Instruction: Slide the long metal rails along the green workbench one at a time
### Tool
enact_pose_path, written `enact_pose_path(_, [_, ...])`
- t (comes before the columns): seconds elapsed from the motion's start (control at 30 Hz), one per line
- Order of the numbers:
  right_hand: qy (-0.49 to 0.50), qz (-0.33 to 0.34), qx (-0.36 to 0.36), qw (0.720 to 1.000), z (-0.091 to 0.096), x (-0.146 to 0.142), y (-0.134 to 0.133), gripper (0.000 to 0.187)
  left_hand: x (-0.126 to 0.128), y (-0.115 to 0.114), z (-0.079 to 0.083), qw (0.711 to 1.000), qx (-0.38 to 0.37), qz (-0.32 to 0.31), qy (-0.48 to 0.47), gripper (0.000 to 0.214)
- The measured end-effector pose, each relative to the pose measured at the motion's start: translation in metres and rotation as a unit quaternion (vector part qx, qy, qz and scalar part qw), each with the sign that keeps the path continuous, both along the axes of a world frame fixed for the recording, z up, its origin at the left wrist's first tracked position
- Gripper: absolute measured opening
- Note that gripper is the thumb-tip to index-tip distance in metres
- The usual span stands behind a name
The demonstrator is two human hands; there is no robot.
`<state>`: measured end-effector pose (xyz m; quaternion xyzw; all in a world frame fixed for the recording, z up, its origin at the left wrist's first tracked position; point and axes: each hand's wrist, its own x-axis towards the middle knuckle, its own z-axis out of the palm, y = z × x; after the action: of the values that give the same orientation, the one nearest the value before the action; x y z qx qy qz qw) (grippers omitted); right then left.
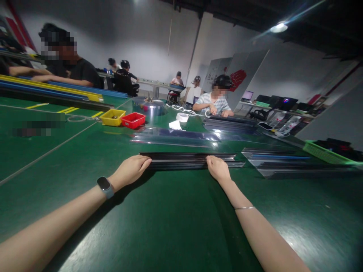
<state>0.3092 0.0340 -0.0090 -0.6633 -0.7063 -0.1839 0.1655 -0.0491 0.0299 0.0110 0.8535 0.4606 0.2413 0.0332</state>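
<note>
Dark strip (178,162): on the bench (170,223) straight ahead of you, between and under your hands; its long axis runs left to right; whether it is one piece or several nested, you cannot tell
Left hand (136,166): closed on the strip's left end
Right hand (218,168): closed on it short of the right end, which runs on past your grip; neither hand is nearer, both touch
Clear sheeting (176,139): just beyond; count unclear
Right-hand strips (300,167): several, apart from yours
Bins: two; one yellow (112,121), one red (135,123)
Green basket (319,152): one, far right
</note>
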Motion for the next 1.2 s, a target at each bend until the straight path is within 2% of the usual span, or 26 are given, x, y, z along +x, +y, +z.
enact_pose_path(0.23, [-0.014, -0.073, -0.071, 0.995, 0.003, 0.002, 0.014, 0.049, 0.002, 0.007, 0.003, 0.998, -0.042, 0.030, 0.034, 0.049])
enact_pose_path(0.37, [-0.011, -0.080, -0.041, 0.996, 0.006, -0.006, 0.007, 0.051, 0.004, 0.005, 0.002, 0.998, -0.015, 0.035, 0.046, 0.049])
enact_pose_path(0.43, [-0.021, -0.038, -0.001, 0.999, 0.006, -0.018, 0.002, 0.048, 0.006, 0.003, 0.000, 0.998, 0.010, 0.027, 0.051, 0.048])
enact_pose_path(0.53, [-0.033, 0.061, 0.034, 0.997, 0.007, -0.048, -0.002, 0.044, 0.014, 0.005, -0.002, 0.997, 0.044, 0.013, 0.057, 0.045])
enact_pose_path(0.7, [-0.021, 0.173, 0.033, 0.984, 0.009, -0.115, 0.007, 0.042, 0.035, 0.021, -0.005, 0.997, 0.060, -0.031, 0.044, 0.044])
enact_pose_path(0.8, [-0.001, 0.196, 0.033, 0.980, 0.009, -0.144, 0.016, 0.043, 0.037, 0.032, -0.009, 0.999, 0.034, -0.021, -0.016, 0.044])
enact_pose_path(0.87, [0.005, 0.193, 0.035, 0.981, 0.009, -0.154, 0.020, 0.044, 0.031, 0.038, -0.012, 0.995, 0.010, 0.023, -0.093, 0.045])
enact_pose_path(0.97, [0.012, 0.192, 0.025, 0.981, 0.007, -0.154, 0.024, 0.046, 0.021, 0.045, -0.016, 0.972, -0.021, 0.087, -0.217, 0.048])
enact_pose_path(1.07, [0.019, 0.207, 0.008, 0.978, 0.008, -0.147, 0.025, 0.045, 0.016, 0.050, -0.015, 0.945, -0.054, 0.125, -0.298, 0.049])
enact_pose_path(1.2, [0.035, 0.218, -0.008, 0.975, 0.008, -0.143, 0.028, 0.043, 0.019, 0.052, -0.012, 0.931, -0.063, 0.146, -0.330, 0.048])
